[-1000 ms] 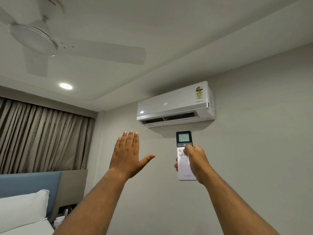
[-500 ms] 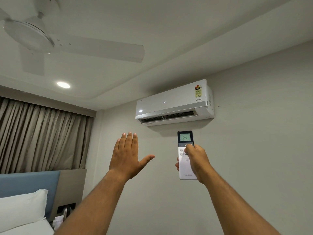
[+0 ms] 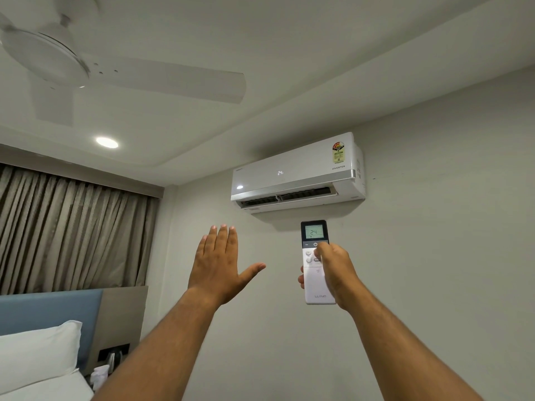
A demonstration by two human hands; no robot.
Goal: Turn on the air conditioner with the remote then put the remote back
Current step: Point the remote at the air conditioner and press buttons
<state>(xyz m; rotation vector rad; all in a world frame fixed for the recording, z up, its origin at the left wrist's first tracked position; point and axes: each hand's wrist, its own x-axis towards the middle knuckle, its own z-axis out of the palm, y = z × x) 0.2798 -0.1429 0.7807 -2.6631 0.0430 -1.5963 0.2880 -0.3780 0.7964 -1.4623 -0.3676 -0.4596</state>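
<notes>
Little changed in the last sec: right hand (image 3: 335, 270) still grips remote (image 3: 317, 264), thumb by pwr btn; AC (image 3: 295, 175) above shows 24, flap open, so prob. on; left hand (image 3: 218, 264) open, empty.

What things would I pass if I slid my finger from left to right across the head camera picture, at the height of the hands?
Curtain → left hand, open and empty → remote → right hand holding it → bare wall.

I see pale grey walls (image 3: 434, 227) and a white ceiling fan (image 3: 86, 70) beside a lit downlight (image 3: 107, 142). Far left hang beige curtains (image 3: 72, 235); below, a blue headboard (image 3: 49, 314) and white pillow (image 3: 37, 354).
</notes>
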